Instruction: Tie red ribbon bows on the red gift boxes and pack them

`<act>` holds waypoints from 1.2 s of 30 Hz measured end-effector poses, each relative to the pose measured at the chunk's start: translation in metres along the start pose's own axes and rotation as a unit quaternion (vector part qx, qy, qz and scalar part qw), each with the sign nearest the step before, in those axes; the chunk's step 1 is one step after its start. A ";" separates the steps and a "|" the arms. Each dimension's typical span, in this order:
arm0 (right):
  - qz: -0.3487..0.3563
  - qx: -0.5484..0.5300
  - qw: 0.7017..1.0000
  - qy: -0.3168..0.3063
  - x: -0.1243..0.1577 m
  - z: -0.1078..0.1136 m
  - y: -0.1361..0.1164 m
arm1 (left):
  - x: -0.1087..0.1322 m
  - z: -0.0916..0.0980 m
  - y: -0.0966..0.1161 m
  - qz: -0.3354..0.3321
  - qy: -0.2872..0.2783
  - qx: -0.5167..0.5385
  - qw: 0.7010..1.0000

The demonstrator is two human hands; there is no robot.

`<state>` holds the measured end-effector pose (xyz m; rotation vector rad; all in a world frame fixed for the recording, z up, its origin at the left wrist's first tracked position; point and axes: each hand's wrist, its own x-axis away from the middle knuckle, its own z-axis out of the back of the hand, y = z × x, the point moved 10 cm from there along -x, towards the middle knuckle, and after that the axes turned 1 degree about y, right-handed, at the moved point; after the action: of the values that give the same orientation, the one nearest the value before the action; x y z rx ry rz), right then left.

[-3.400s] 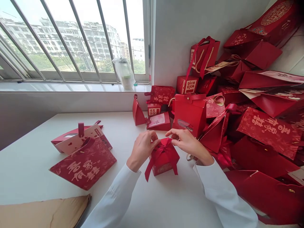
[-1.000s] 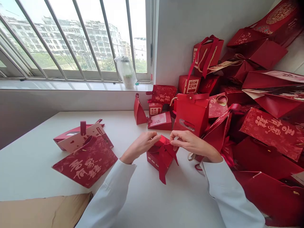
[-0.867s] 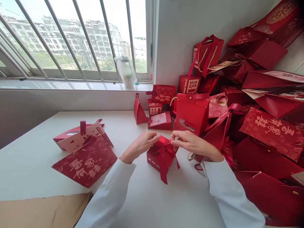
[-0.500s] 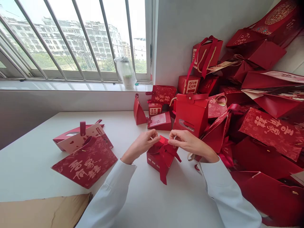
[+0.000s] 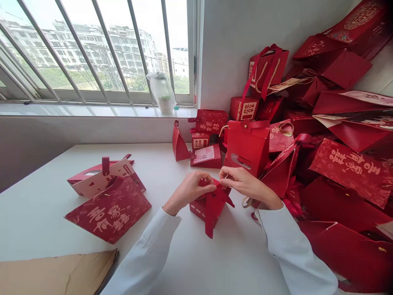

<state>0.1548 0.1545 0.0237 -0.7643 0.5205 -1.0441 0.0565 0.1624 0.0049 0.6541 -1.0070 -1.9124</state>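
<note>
A small red gift box (image 5: 198,209) with pale lettering stands on the white table in front of me. Over its top lies a red ribbon (image 5: 210,213), one tail hanging down the front and another pointing right. My left hand (image 5: 196,186) is closed at the upper left of the box, thumb and fingers pinching the ribbon. From the right, my right hand (image 5: 238,180) also pinches the ribbon, close to the left fingertips. The knot is partly hidden behind the fingers.
A large heap of red gift boxes (image 5: 346,164) fills the right side. Several smaller boxes (image 5: 205,155) stand behind my hands. Folded gift bags (image 5: 113,213) lie at left, near a brown cardboard piece (image 5: 58,272). A plastic-wrapped cup (image 5: 164,94) sits on the windowsill.
My left hand has moved right and slightly down, closer to my right hand. The ribbon's loops look pulled in, and its front tail has shifted slightly left.
</note>
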 end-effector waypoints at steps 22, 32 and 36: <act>0.001 -0.027 0.999 -0.032 0.000 -0.007 0.005 | 0.000 -0.001 0.007 -0.052 -0.022 -0.134 0.989; -0.031 -0.066 0.996 -0.042 0.003 -0.007 0.006 | 0.004 -0.002 0.004 -0.012 -0.049 -0.016 0.999; -0.016 -0.063 0.997 -0.045 0.004 -0.009 0.006 | 0.001 -0.002 0.002 0.002 -0.014 0.021 1.000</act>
<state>0.1535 0.1503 0.0138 -0.9302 0.5010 -1.0080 0.0581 0.1598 0.0052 0.6509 -1.0683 -1.9063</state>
